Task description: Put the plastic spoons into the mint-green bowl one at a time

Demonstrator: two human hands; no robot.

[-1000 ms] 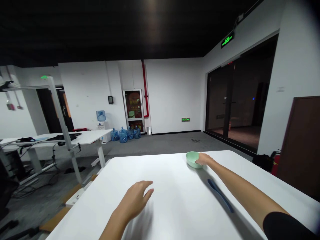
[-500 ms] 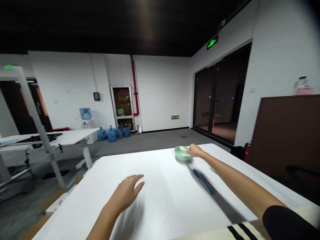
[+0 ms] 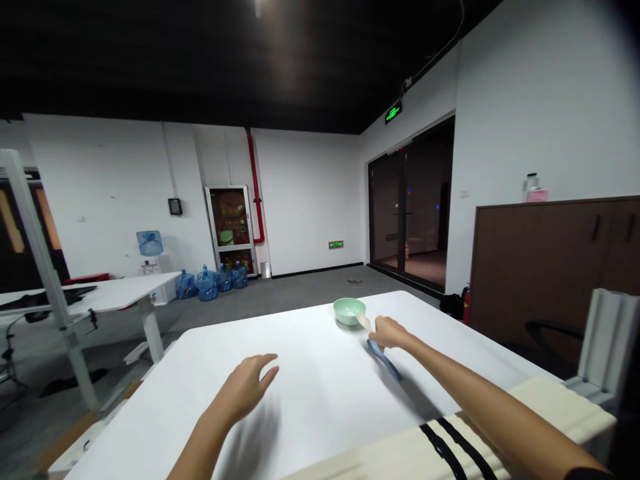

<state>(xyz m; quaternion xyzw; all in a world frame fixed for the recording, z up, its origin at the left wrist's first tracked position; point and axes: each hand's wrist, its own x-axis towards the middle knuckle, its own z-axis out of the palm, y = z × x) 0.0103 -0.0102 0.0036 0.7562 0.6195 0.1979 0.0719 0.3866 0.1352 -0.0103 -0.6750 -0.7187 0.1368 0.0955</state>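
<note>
A light green bowl (image 3: 350,311) stands near the far edge of the white table. My right hand (image 3: 393,333) is closed on the handle end of a pale spoon (image 3: 363,322). The spoon's rounded end points at the bowl's near right rim; whether it touches the rim I cannot tell. Just below that hand a long, slim blue utensil (image 3: 385,360) lies on the table, its far end close to my fingers. Off to the left, my left hand (image 3: 247,387) hovers over the table, thumb and fingers apart, holding nothing.
The white table (image 3: 310,400) has a cream cloth (image 3: 395,447) with black stripes along its near edge. A metal post (image 3: 603,340) rises at the right. Further back are a brown cabinet (image 3: 540,260), a second table (image 3: 125,290) and several blue water bottles (image 3: 207,284).
My right hand has drawn back from over the bowl, bringing the pale spoon out toward me. The view has turned slightly right. My left hand stays much the same.
</note>
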